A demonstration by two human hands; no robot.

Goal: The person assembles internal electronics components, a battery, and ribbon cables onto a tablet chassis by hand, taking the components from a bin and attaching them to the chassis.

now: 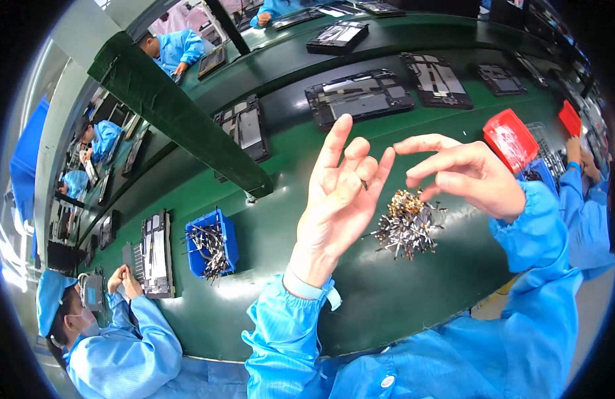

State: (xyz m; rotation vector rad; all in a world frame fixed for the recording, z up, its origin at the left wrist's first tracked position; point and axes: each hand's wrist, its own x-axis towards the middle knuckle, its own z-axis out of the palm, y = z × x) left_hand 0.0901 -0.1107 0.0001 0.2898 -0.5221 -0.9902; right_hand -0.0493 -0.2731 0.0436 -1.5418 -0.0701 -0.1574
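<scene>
My left hand (pixel 344 193) is raised over the green bench (pixel 281 233), palm toward me, index finger stretched up. Its thumb is folded against the curled fingers, with a tiny dark piece (pixel 365 185) at the thumb tip, too small to name. My right hand (pixel 470 173) hovers at its right, fingers apart, with nothing visible in them. Its index fingertip is at or very near the left little fingertip. Beneath the hands lies a loose pile of small thin parts (pixel 407 229), black and silvery with gold-coloured ones on top. A pale band circles my left wrist.
A blue bin (pixel 232 249) of thin black parts stands left. Opened flat electronic devices (pixel 360 98) line the far side. At right are a red bin (pixel 530 143) and another blue bin (pixel 543 171). A green beam (pixel 181 120) slants overhead. Co-workers sit left (pixel 121 352) and right (pixel 580 213).
</scene>
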